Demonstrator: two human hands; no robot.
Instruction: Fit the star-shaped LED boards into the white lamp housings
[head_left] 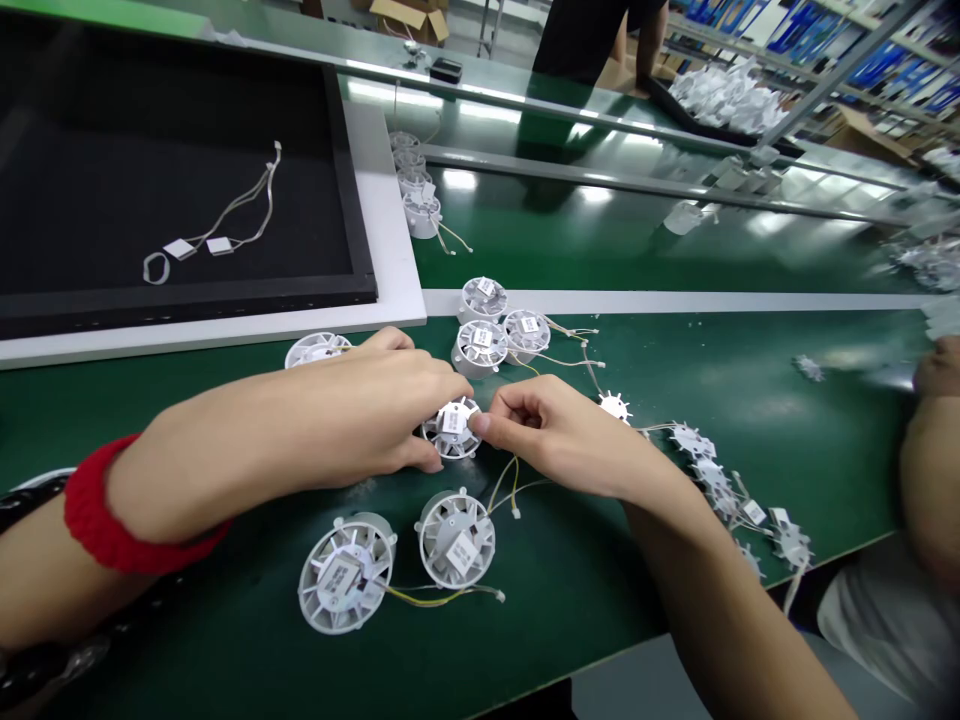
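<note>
A small round white fan-like housing [452,428], with radial spokes and a labelled square on top, sits on the green bench between my hands. My left hand [382,405] is closed around it, thumb at the near side and fingers at the far side. At its right edge my right hand [551,428] pinches with thumb and forefinger; whatever is between them is hidden. Nearer to me lie two similar housings, a left one [347,575] and a right one [455,540], with thin wires ending in a white plug [500,596].
Behind my hands stand three more housings [480,345]. Star-shaped white parts with wires [712,475] trail to the right. A white-edged black tray [386,220] holds wired pieces [220,246]. Another person's arm [930,470] is at right; a person [585,40] stands across the bench.
</note>
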